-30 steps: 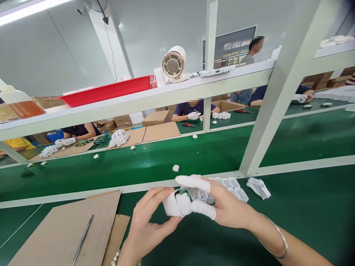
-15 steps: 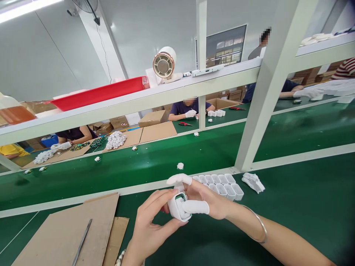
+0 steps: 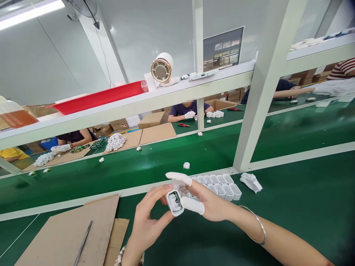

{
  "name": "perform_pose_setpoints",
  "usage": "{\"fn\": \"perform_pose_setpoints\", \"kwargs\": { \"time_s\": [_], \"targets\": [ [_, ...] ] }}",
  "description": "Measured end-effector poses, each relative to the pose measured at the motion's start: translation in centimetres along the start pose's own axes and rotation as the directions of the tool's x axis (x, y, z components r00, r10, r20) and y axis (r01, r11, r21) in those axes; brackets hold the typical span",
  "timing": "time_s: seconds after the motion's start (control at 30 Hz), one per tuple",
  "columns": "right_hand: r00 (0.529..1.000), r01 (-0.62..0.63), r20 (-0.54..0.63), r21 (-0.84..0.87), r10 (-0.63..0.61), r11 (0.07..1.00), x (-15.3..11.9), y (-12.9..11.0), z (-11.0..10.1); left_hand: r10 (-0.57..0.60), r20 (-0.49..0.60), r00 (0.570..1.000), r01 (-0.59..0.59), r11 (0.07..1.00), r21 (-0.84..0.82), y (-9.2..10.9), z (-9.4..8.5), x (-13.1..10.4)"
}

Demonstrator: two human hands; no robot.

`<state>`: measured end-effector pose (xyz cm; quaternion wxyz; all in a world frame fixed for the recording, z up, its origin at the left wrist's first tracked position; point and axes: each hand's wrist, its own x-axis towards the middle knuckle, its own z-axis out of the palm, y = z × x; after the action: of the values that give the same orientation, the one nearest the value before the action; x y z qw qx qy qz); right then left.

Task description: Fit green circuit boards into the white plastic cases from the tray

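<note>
My left hand [image 3: 148, 218] grips a small white plastic housing [image 3: 168, 201] between thumb and fingers. Its open end faces me, and a green-edged circuit board with a white part [image 3: 175, 202] sits inside. My right hand [image 3: 205, 197] is just to the right, with white finger cots on thumb and forefinger. These two are spread apart, the thumb tip close to the housing's rim; whether it touches, I cannot tell. The other right fingers are blurred behind. Beyond that hand stand rows of white open housings [image 3: 227, 192] on the green table.
A crumpled white cloth or glove [image 3: 251, 182] lies right of the rows. Cardboard sheets [image 3: 72, 229] with a thin metal tool [image 3: 83, 243] are at left. A green conveyor [image 3: 158, 162] carries small parts [image 3: 186, 165]. A frame post [image 3: 257, 111] rises right; co-workers sit across.
My right thumb has come out of the housing's opening to its right side. The housing has turned so its open end shows more. Parts on the conveyor have shifted right.
</note>
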<state>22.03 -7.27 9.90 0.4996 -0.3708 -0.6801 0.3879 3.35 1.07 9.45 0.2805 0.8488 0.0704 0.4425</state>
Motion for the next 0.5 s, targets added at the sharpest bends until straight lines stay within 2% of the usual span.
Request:
{"fn": "perform_pose_setpoints", "kwargs": {
  "time_s": [0.13, 0.2, 0.23, 0.27, 0.3, 0.4, 0.5],
  "targets": [
    [0.999, -0.011, -0.037, -0.03, 0.01, 0.999, 0.1, -0.2, -1.2, 0.06, -0.025, 0.998, -0.058, 0.995, 0.081, -0.1, -0.7, 0.0],
    [0.989, -0.097, -0.131, -0.195, 0.072, 0.976, 0.6, 0.4, -2.8, 0.06, -0.046, 0.997, -0.054, 0.99, 0.127, 0.0, -1.6, -0.1],
    [0.975, -0.169, -0.19, -0.313, 0.113, 0.935, 1.0, 0.9, -3.9, 0.051, -0.065, 0.997, -0.041, 0.989, 0.143, 0.0, -2.0, -0.1],
    [0.956, -0.257, -0.246, -0.437, 0.161, 0.862, 1.6, 1.7, -5.1, 0.042, -0.091, 0.995, -0.028, 0.988, 0.153, 0.1, -2.6, -0.2],
    [0.925, -0.372, -0.289, -0.556, 0.247, 0.743, 2.3, 2.5, -6.3, 0.031, -0.119, 0.992, -0.013, 0.988, 0.155, 0.2, -3.1, -0.2],
    [0.838, -0.544, -0.375, -0.633, 0.396, 0.551, 4.7, 5.7, -9.3, 0.004, -0.201, 0.98, 0.025, 0.99, 0.142, 0.9, -4.4, -0.4],
    [0.738, -0.645, -0.425, -0.673, 0.525, 0.362, 6.2, 8.6, -10.7, -0.031, -0.227, 0.973, 0.067, 0.986, 0.153, 1.8, -5.3, -0.4]
  ]
}}
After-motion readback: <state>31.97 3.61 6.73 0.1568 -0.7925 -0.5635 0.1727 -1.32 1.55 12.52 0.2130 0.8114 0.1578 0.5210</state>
